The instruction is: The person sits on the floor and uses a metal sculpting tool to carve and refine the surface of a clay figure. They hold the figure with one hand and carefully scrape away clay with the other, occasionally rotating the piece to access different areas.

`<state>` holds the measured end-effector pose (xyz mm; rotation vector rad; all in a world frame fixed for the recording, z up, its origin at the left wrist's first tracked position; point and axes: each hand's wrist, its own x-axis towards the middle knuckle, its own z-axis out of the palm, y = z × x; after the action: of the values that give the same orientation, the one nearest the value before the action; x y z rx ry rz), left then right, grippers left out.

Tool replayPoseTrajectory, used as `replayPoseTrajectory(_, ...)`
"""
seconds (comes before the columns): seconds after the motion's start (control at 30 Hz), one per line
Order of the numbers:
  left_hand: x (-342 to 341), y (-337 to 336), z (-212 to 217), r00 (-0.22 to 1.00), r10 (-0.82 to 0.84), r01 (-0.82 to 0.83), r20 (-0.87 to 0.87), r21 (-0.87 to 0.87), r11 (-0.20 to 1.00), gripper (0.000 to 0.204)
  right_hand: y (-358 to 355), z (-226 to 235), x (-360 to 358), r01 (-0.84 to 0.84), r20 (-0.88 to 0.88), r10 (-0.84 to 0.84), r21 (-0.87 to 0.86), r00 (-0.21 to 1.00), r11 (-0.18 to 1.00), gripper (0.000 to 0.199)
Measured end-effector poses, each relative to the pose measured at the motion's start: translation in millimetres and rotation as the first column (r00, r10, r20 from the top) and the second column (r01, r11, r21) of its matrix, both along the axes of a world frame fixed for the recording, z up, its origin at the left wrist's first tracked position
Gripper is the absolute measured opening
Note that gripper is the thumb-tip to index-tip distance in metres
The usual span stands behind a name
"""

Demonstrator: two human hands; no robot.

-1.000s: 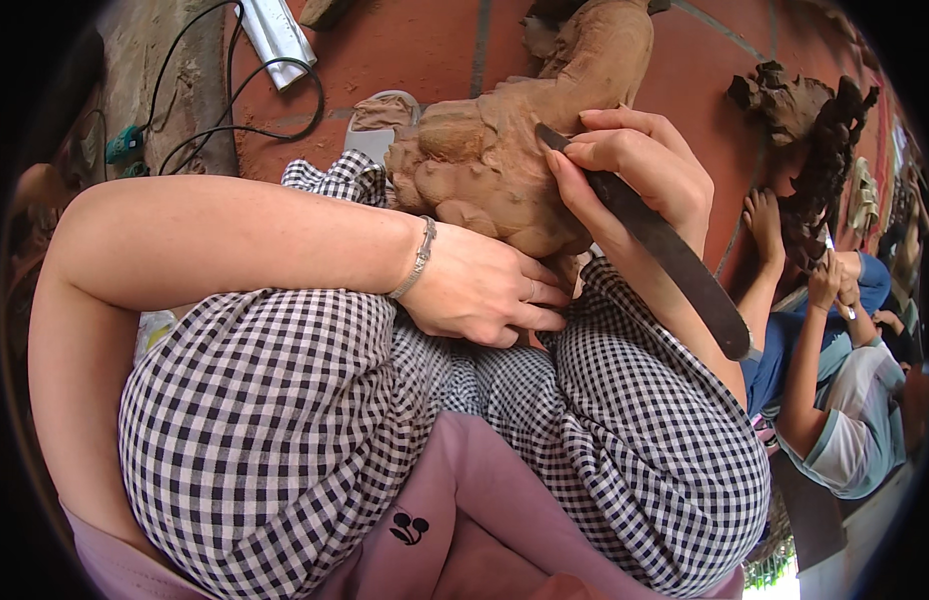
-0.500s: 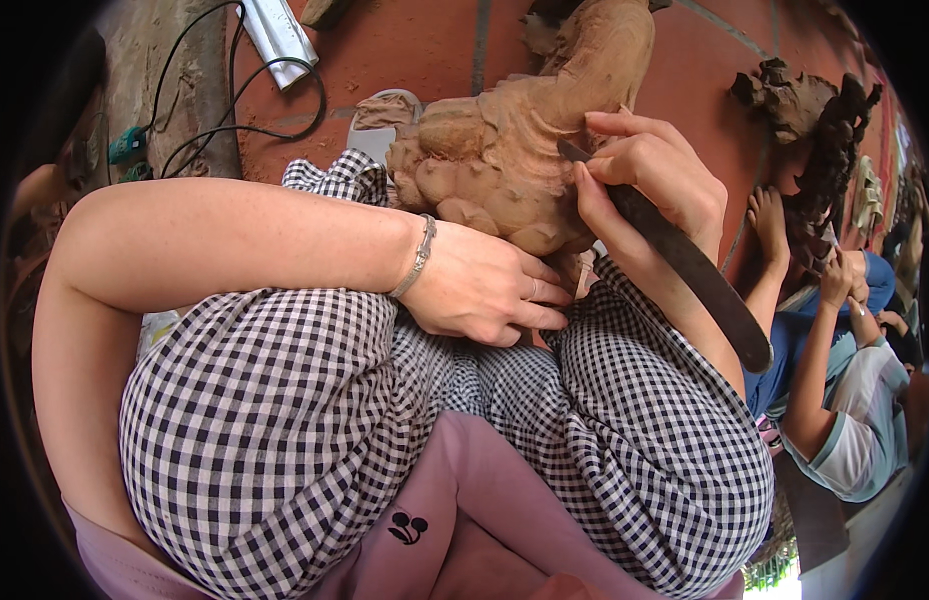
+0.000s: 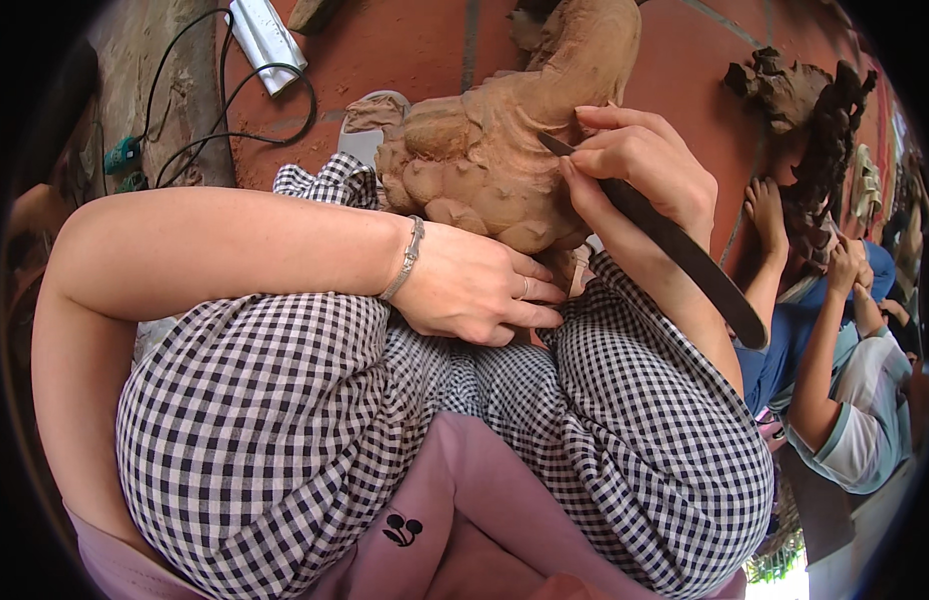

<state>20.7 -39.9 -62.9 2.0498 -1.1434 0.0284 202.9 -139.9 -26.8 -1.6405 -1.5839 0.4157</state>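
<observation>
A brown wood carving [image 3: 485, 165] with rounded lumps and smooth grooves stands on the floor before my knees. My right hand [image 3: 650, 170] pinches a long, flat, dark carving blade [image 3: 675, 240] close to its pointed tip. That tip meets or nearly meets the carving's surface, and the broad rounded end lies back along my forearm. At the carving's near lower edge, my left hand [image 3: 470, 285] lies with fingers stretched and slightly apart, holding no tool. Whether its fingertips press on the wood I cannot tell.
Red floor tiles [image 3: 405, 50] surround the carving. Black cable [image 3: 313, 105] loops beside a log [image 3: 185, 110] and a silvery packet [image 3: 270, 45] at far left. Dark, rough wood [image 3: 820, 130] stands at right, where another person [image 3: 855, 400] sits with hands near it.
The blade's tip has shifted slightly left and up over the carving with my right hand. My left hand keeps its place. The whole view has drifted a little.
</observation>
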Motion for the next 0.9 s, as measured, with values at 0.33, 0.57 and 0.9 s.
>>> replayPoseTrajectory(0.33,3,2,3,0.999,-0.038,0.038,-0.024,0.021,0.999,0.029,-16,-13,3,0.123,-0.320,-0.133,-0.052,0.938,0.991,0.014)
replayPoseTrajectory(0.57,1,3,3,0.998,-0.038,0.039,-0.052,0.023,0.999,0.028,-8,-15,2,0.060,-0.154,-0.053,0.043,0.987,0.997,0.015)
replayPoseTrajectory(0.9,2,3,3,0.998,-0.044,0.045,-0.054,0.021,0.999,0.028,-12,-10,0,0.101,-0.223,-0.113,-0.068,0.968,0.993,0.013)
